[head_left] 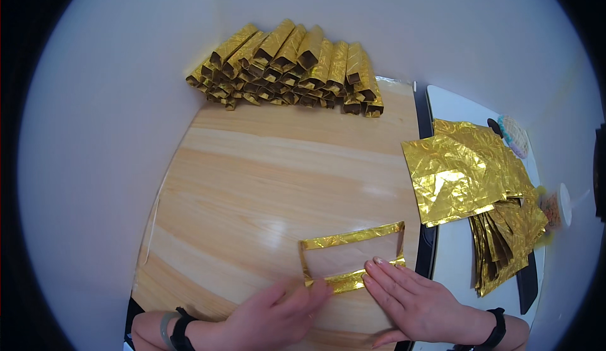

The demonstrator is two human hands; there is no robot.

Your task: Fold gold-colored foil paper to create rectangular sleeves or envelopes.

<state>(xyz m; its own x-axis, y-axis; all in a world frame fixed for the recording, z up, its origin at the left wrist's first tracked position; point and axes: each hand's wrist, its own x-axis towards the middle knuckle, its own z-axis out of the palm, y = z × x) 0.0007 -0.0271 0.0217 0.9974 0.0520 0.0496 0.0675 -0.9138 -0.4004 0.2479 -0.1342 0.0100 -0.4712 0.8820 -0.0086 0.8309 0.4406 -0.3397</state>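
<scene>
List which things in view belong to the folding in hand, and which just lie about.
Belonging, apparently:
gold-edged rectangular paper sheet, under the right hand
hollow gold paper tubes, heaped at the back
flat crinkled gold paper sheets, piled at right

Probably lying about:
tub with a round white end
pale woven oval with teal edging

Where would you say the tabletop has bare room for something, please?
The wood-grain tabletop is bare between the gold foil tubes and the folded sheet, and left of that sheet. The tubes crowd the far edge, the left hand and right hand the near edge, and loose gold sheets the right.
</scene>
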